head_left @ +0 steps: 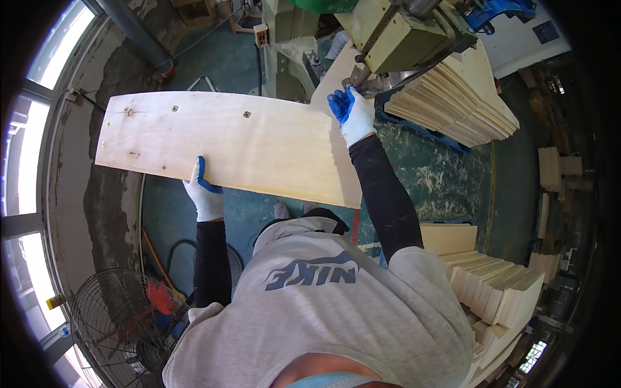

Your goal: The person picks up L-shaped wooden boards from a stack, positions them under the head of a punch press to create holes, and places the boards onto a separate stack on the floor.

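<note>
Board [226, 142], pale wood, lies broad and flat-side up across the space in front of the wearer, long axis left to right, its left end toward the windows [26, 161]. Near edge faces the wearer's body; far edge bows slightly. Several dark round marks on the upper face, mostly toward the left half. At the right end pale wood runs on up to the machine [414, 45]; whether that is all one piece, cannot tell. Hands well apart, both gloved white with blue on the gripping side. Left hand [207, 194] at the near edge, left of the board's middle: thumb laid over the top face, the rest of the hand at and below the edge, so the board is pinched there; fingers underneath hidden. Right hand [354, 116] at the far right, above the board's right end and just beside the spindle [361, 72], fingers curled; whether they close on a part of the machine or on nothing, cannot tell. Most of the board therefore stretches left of the right hand, and a long stretch of it reaches past the left hand too. Black sleeves [385, 194] on both forearms. Stack of panels [446, 110] right of the machine head; further pile [491, 278] by the wearer's right side. Wire-caged fan [123, 323] at lower left. Green floor [440, 168], dusted pale.
</note>
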Available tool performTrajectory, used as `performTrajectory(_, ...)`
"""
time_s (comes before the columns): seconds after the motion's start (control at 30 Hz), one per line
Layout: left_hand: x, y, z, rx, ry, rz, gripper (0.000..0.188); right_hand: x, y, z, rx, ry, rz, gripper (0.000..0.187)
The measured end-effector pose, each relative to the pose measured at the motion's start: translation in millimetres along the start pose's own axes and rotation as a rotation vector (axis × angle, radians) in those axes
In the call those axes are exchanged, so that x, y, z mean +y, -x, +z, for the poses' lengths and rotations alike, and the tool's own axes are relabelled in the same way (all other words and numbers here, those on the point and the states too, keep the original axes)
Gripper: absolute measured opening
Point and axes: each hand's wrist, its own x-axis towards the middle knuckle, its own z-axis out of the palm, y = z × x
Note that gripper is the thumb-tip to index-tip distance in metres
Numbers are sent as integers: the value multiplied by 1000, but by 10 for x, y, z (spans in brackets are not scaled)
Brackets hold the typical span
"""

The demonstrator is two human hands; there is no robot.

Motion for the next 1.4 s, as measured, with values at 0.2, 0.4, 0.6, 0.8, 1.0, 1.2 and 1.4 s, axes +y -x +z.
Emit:
performTrajectory(0.2,70,74,-5,19,-22,-2,45,506,729,294,-292,12,79,19)
performTrajectory(0.4,10,8,16,-153,46,16,48,-651,1253,382,-517,363,-775,33)
performTrajectory(0.6,-25,-74,-24,-33,19,64,53,-2923,1600,1204,-296,292,-1945,34)
performTrajectory(0.8,-172,-151,53,-68,33,53,57,-4327,1561,1558,-85,657,-1885,84)
performTrajectory(1.0,44,-60,48,-34,40,48,50,-2467,705,26,153,580,-1380,50)
performTrajectory(1.2,19,-171,-61,12,-32,-2,45,-189,802,-1191,17,510,-106,50)
performTrajectory(1.4,42,-221,-52,-11,-61,-1,45,257,814,-1104,-44,647,-281,32)
